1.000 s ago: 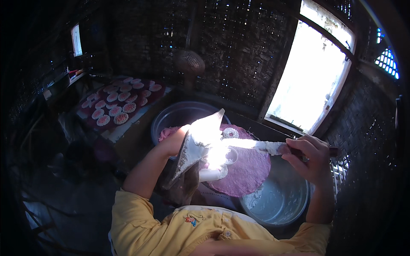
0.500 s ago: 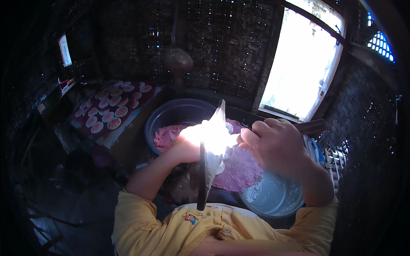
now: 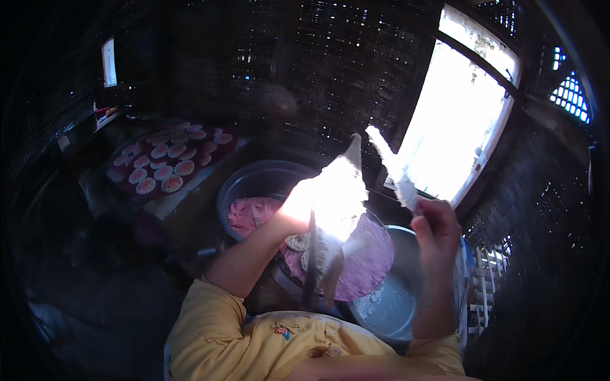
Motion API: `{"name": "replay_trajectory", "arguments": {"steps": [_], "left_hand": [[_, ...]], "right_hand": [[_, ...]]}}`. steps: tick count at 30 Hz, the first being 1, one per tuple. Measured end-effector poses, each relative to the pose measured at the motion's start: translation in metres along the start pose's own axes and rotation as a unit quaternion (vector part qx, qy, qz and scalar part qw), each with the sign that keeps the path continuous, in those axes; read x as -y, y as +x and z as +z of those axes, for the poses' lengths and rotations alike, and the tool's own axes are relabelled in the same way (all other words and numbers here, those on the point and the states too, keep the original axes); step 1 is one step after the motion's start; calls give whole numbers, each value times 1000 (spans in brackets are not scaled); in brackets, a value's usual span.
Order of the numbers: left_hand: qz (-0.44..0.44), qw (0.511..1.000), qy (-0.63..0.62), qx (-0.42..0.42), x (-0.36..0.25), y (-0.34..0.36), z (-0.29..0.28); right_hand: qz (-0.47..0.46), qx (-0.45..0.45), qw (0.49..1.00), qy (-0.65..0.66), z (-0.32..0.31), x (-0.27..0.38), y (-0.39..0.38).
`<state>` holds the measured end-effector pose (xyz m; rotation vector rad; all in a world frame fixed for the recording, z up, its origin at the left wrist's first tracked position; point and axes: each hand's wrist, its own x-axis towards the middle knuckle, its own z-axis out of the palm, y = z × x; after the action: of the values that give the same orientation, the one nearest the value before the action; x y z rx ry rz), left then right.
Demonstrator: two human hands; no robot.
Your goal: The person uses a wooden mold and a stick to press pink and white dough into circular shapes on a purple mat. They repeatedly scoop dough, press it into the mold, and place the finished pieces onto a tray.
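My left hand is shut on a pale cone-shaped bag, held up in bright sunlight with its point upward and its lower end hanging dark below. To its right, my right hand grips a flat spatula smeared with white paste, its blade pointing up and left, close to the bag's tip but apart from it. Under both hands lies a round pink disc with a few small pale round pieces on its left part.
A grey bowl holding pink batter stands behind the disc. A metal basin with white residue is at the lower right. A tray of several round pink-and-white cakes sits far left. A bright window opens in the woven wall.
My right hand has pulled away from the bag to the right and turned the spatula upright. The bag has stayed raised in my left hand, its point now up.
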<state>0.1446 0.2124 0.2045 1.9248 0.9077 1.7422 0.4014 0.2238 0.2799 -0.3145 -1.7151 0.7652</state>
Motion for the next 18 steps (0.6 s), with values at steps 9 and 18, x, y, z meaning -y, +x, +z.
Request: {"name": "replay_trajectory", "arguments": {"steps": [9, 18], "left_hand": [[-85, 940, -329, 8, 1, 14, 17], [-153, 926, -343, -43, 42, 8, 39]], "right_hand": [[-51, -9, 978, -204, -35, -33, -29], [-236, 21, 905, -354, -25, -33, -36]]}}
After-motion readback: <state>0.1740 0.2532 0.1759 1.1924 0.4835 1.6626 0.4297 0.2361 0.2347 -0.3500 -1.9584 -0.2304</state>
